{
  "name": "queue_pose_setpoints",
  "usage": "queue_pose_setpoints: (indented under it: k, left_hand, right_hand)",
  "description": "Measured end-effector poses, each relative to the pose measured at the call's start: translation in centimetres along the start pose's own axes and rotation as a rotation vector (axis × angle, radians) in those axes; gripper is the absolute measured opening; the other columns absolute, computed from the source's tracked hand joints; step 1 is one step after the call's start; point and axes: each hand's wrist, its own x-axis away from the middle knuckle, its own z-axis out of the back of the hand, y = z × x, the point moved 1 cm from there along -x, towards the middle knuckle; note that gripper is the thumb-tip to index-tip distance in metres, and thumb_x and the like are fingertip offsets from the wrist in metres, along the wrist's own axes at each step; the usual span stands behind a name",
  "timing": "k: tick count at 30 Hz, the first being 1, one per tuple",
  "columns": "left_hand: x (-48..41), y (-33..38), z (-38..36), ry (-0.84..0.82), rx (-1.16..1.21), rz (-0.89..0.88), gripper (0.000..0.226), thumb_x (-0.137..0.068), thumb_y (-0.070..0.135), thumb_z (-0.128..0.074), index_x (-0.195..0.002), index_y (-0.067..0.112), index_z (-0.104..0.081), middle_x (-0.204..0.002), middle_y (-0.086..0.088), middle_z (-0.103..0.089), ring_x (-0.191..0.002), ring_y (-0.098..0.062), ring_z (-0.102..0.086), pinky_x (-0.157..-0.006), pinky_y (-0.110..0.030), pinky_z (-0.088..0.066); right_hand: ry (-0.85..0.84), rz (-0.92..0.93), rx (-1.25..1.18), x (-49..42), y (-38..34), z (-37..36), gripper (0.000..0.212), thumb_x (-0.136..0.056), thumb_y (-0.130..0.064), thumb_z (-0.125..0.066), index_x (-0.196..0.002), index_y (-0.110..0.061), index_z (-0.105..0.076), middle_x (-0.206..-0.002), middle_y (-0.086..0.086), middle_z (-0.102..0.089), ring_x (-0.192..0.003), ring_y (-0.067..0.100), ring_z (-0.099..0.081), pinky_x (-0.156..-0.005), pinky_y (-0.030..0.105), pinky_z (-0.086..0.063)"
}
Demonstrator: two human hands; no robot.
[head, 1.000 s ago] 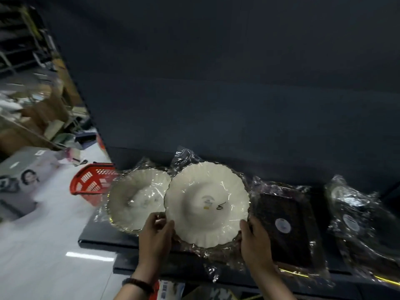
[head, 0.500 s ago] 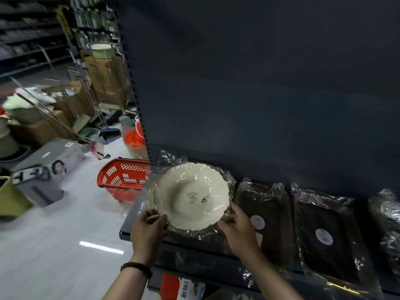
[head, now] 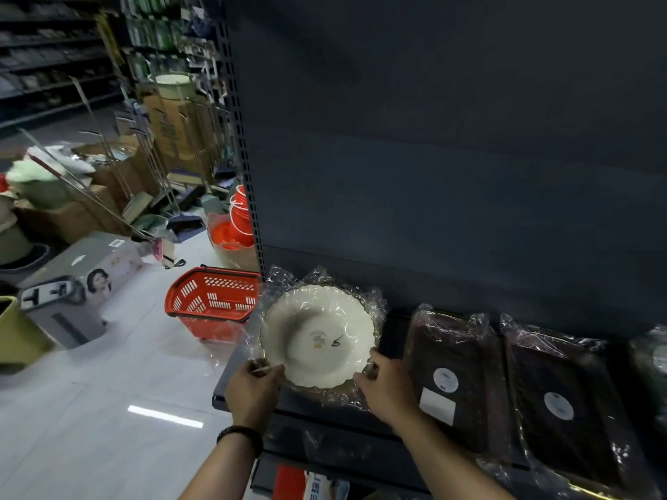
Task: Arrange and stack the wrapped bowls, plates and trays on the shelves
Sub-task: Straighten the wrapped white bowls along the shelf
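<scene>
- The bowl (head: 317,337) — white, scalloped, sealed in clear wrap — sits at the left end of the shelf (head: 306,420), just in front of the dark panel (head: 433,175). A small label and a black pen mark show in its well.
- The left hand (head: 252,387) grips the bowl's rim at 7 o'clock, with the thumb on top of the wrap. Its fingers curl under the rim and are hidden.
- The right hand (head: 388,387) holds the rim at 4 o'clock, fingers curled onto the edge. Their tips are lost in the crinkled wrap.
- A gold-toned edge peeks out under the bowl at 6 o'clock. Whether it belongs to this bowl or to another beneath it cannot be told.
- A dark wrapped tray (head: 451,384) lies flat at 3 o'clock from the bowl, just beside the right hand. It carries a round sticker and a pale square label, both too small to read.
- A second tray (head: 563,409) lies beyond it, also toward 3 o'clock, and its near end is cut off by the bottom of the frame.
- Another wrapped item (head: 655,355) at the far right is mostly out of frame — too little shows to name it.
- A red basket (head: 213,301) stands on the floor (head: 108,409) at 9 o'clock from the bowl, its right end behind the loose wrap.
- A dark band (head: 240,436) circles the left wrist.
- Below the shelf at 6 o'clock, scraps of red and printed packaging show, cut off and unreadable.
- The aisle at 10 o'clock is dim and blurred, with boxes, poles and red buckets (head: 234,229).
</scene>
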Motion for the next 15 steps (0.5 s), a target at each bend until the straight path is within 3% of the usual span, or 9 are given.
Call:
queue_pose_setpoints:
  k: [3, 8, 11, 13, 15]
  left_hand:
    - [-1.0, -1.0, -0.4, 0.002, 0.01, -0.009, 0.026, -0.062, 0.041, -0.082, -0.076, 0.023, -0.069, -0.064, 0.001, -0.072, -0.068, -0.031, -0.074, -0.071, -0.06, -0.065]
    - [1.2, 1.6, 0.3, 0.031, -0.058, -0.067, 0.025, -0.078, 0.022, -0.089, -0.075, 0.017, -0.065, -0.066, -0.002, -0.072, -0.071, -0.03, -0.073, -0.072, -0.047, -0.062]
    - [0.6, 1.1, 0.2, 0.043, -0.061, -0.058, 0.024, -0.076, 0.022, -0.09, -0.077, 0.017, -0.066, -0.068, -0.002, -0.074, -0.073, -0.03, -0.074, -0.075, -0.049, -0.063]
    - [0.3, 1.2, -0.1, 0.041, -0.039, -0.048, 0.023, -0.077, 0.019, -0.089, -0.081, 0.018, -0.066, -0.074, -0.005, -0.075, -0.077, -0.033, -0.073, -0.078, -0.052, -0.062]
    - [1.0, 1.7, -0.7, 0.102, -0.093, -0.091, 0.026, -0.082, 0.013, -0.085, -0.096, 0.01, -0.064, -0.093, -0.016, -0.073, -0.094, -0.042, -0.069, -0.085, -0.05, -0.056]
  right_hand:
    - [0.004, 0.007, 0.042, -0.4, -0.1, -0.3, 0.076, -0.084, -0.05, -0.071, -0.152, -0.021, -0.053, -0.114, 0.002, -0.066, -0.101, 0.019, -0.067, -0.096, 0.04, -0.058]
    - [-0.095, 0.007, 0.064, -0.2, -0.8, 0.4, 0.09, -0.086, -0.054, -0.07, -0.162, -0.019, -0.037, -0.115, -0.004, -0.066, -0.104, 0.016, -0.066, -0.097, 0.039, -0.057]
    - [-0.119, 0.016, 0.096, 0.0, -1.4, 1.0, 0.076, -0.084, -0.053, -0.069, -0.147, -0.014, -0.053, -0.105, -0.005, -0.068, -0.097, 0.016, -0.067, -0.091, 0.04, -0.058]
    - [-0.151, 0.006, 0.119, 0.1, -1.7, 1.3, 0.065, -0.079, -0.057, -0.068, -0.133, -0.023, -0.06, -0.103, -0.005, -0.068, -0.094, 0.015, -0.067, -0.089, 0.041, -0.059]
    - [-0.226, -0.011, 0.06, 0.1, -1.8, 1.9, 0.064, -0.081, -0.055, -0.071, -0.139, -0.032, -0.057, -0.107, -0.006, -0.068, -0.096, 0.015, -0.067, -0.087, 0.037, -0.057]
